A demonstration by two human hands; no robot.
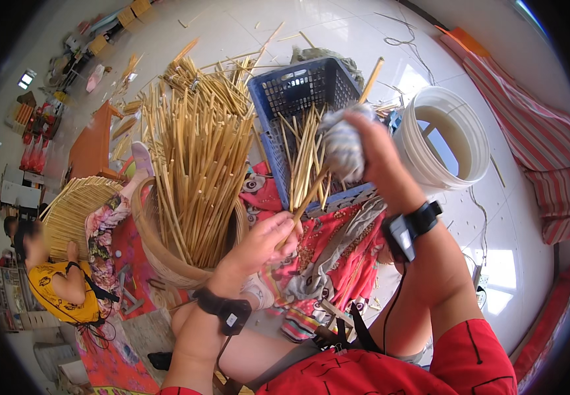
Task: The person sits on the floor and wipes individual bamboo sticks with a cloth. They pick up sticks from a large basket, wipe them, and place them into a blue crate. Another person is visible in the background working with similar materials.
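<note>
My left hand (272,237) grips the near end of a thin tan stick (309,195), probably cane or a plant stem. Around the same stick, farther up, my right hand (371,143) closes a striped grey-and-white cloth (346,143). The stick's far end pokes out above the cloth. Below my right hand stands a blue plastic crate (270,143) with several pale sticks (302,163) leaning in it. Left of my left hand, a round wicker basket (149,247) holds a dense upright bunch of similar sticks (198,182).
A white bucket (403,148) of cloudy water stands right of the crate. Red patterned cloth (349,232) covers the floor before me. Bundled sticks (206,84) lie beyond the basket. At left another person (63,291) sits beside a woven stick piece (77,207).
</note>
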